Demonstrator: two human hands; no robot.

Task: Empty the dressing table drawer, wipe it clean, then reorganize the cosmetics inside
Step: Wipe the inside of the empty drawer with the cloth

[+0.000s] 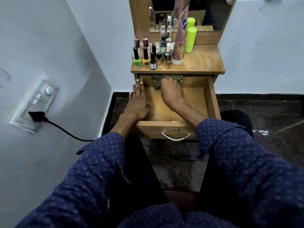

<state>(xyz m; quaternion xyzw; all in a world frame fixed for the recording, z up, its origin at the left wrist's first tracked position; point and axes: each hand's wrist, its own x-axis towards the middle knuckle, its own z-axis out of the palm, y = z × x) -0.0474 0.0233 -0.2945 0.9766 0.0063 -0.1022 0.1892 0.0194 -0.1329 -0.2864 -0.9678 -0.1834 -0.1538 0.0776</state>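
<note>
The wooden drawer point(212, 97) of the dressing table is pulled out, and no cosmetics show inside it. My left hand point(137, 100) rests flat on the drawer's left wall with its fingers straight. My right hand point(171, 92) is inside the drawer, blurred, and presses a checked cloth point(156, 82) against the back part of the drawer floor. The cloth shows on both sides of the fingers. Nail polish bottles point(136, 58), small vials, a pink tube point(180, 45) and a neon green bottle point(190, 40) stand on the tabletop point(204, 61) above.
A mirror point(213, 12) rises behind the tabletop. On the left wall a switchboard point(35, 102) holds a black plug point(37, 116) whose cable runs toward the floor. The drawer front carries a metal handle point(176, 137). My knees flank the drawer over a dark speckled floor.
</note>
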